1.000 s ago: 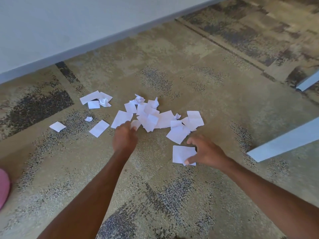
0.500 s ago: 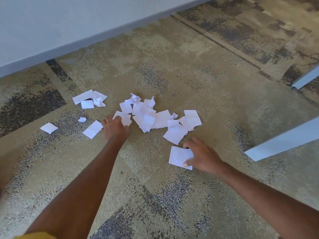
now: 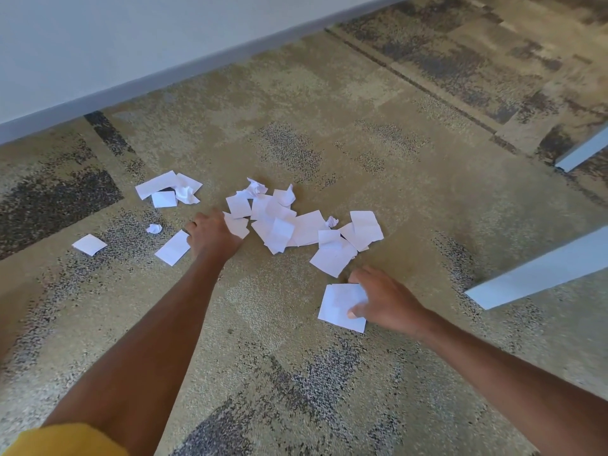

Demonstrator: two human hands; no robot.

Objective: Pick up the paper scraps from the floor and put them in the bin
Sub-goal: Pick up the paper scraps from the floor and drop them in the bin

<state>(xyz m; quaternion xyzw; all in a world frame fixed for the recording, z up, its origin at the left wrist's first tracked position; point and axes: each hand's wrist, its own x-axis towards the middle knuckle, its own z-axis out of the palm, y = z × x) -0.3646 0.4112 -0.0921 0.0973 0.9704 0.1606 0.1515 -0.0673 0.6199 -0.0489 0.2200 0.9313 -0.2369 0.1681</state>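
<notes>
Mostly the paper scraps (image 3: 296,225) lie heaped on the floor (image 3: 263,324) between the two grips, with stragglers (image 3: 172,248) out to the left; the left grip (image 3: 214,236) touches the heap's left edge, fingers hidden, so I cannot tell whether it holds one; the right grip (image 3: 383,301) pinches a square scrap (image 3: 339,306) just short of the heap; no bin shows.

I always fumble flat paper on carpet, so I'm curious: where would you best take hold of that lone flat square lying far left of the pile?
Probably by its near corner, coming from above on the person's side. The lone paper square lies flat, with bare carpet all round it and one corner pointing toward the person, so a thumb-and-finger grip can peel it up.
</notes>
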